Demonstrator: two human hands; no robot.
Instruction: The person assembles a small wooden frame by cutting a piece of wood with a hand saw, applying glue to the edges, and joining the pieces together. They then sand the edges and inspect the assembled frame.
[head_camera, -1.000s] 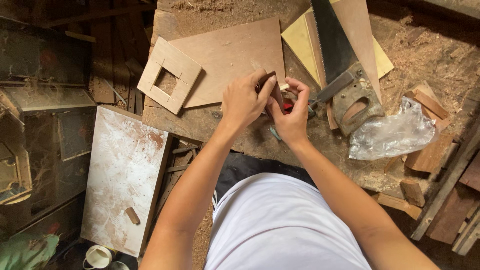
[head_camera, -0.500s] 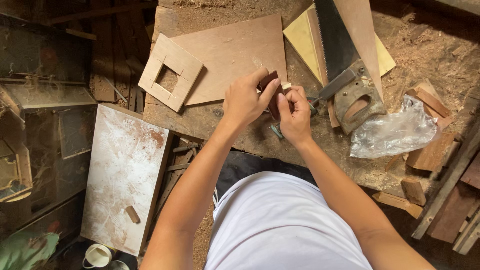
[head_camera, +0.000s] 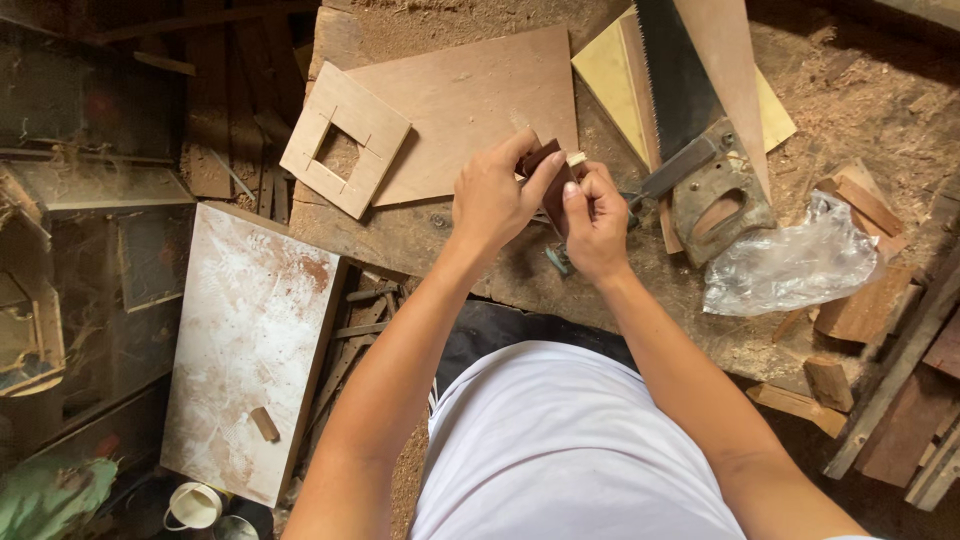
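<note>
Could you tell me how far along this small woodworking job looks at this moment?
Looks done: a square wooden frame lies assembled beside the plywood sheet, and the handsaw is set down amid sawdust. In hand: the left hand and right hand together pinch a small dark wooden piece above the workbench. Left: that piece is not yet placed anywhere; offcuts lie loose.

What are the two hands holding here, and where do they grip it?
Both the left hand and right hand pinch a small dark wooden piece by its sides, at the fingertips.
</note>
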